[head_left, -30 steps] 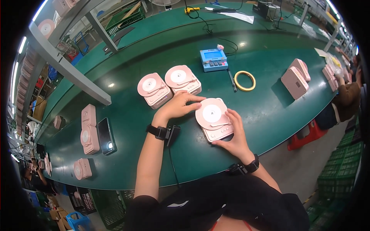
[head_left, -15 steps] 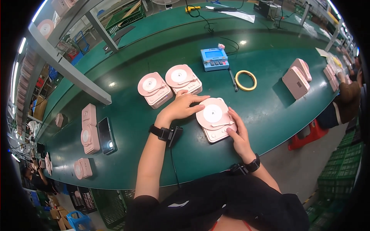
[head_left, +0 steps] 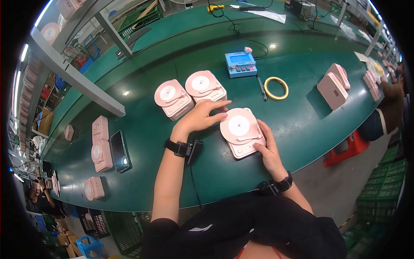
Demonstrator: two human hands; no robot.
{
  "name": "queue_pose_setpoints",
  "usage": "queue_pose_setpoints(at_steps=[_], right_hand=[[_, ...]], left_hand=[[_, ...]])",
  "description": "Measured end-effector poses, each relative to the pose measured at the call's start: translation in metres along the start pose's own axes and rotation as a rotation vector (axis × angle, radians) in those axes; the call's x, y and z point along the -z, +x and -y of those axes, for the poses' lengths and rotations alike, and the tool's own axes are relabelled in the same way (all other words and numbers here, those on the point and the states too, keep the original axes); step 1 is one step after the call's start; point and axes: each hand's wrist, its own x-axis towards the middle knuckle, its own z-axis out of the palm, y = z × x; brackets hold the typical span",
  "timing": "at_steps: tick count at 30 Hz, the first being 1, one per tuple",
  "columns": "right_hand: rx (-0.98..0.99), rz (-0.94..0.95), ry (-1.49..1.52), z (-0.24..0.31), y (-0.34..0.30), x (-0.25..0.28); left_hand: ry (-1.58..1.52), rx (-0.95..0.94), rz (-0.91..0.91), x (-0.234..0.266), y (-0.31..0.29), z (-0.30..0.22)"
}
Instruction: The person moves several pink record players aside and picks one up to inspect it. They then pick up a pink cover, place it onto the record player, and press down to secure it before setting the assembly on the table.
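Right hand (head_left: 271, 151) gripping pink turntable (head_left: 238, 125), left hand (head_left: 199, 117) spread at its rim; blue device (head_left: 240, 64) with illegible print.

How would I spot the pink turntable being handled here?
At the green table, look between the left hand and right hand. There is a pink turntable with a white central circle. Unlike its pink neighbours, it has the right fingers gripping it.

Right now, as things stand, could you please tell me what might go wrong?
The right hand has its thumb by the round controls of the pink turntable and might press one. The left hand is close to another pink turntable and could bump it. The cable beside the left forearm runs to the table edge and might snag.
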Motion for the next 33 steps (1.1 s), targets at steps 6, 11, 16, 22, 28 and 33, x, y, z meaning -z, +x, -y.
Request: queue_pose_setpoints(at_steps=[6,11,16,22,28,33], right_hand=[[0.031,0.03,-0.2,-0.005,0.001,0.004],[0.082,0.015,-0.32,-0.001,0.0,0.001],[0.074,0.021,-0.372,0.004,0.0,0.0],[0.069,0.009,-0.341,0.005,0.001,-0.001],[0.063,-0.003,-0.377,0.004,0.001,-0.002],[0.068,0.007,-0.417,0.008,0.002,-0.004]], left_hand=[[-0.057,0.018,-0.021,-0.002,-0.001,0.002],[-0.035,0.034,-0.014,-0.002,0.0,0.002],[0.034,0.022,-0.029,-0.003,-0.001,0.005],[0.068,0.018,-0.027,-0.004,0.0,0.004],[0.11,0.007,-0.024,-0.005,0.0,0.004],[0.102,0.02,-0.016,-0.003,0.0,0.001]])
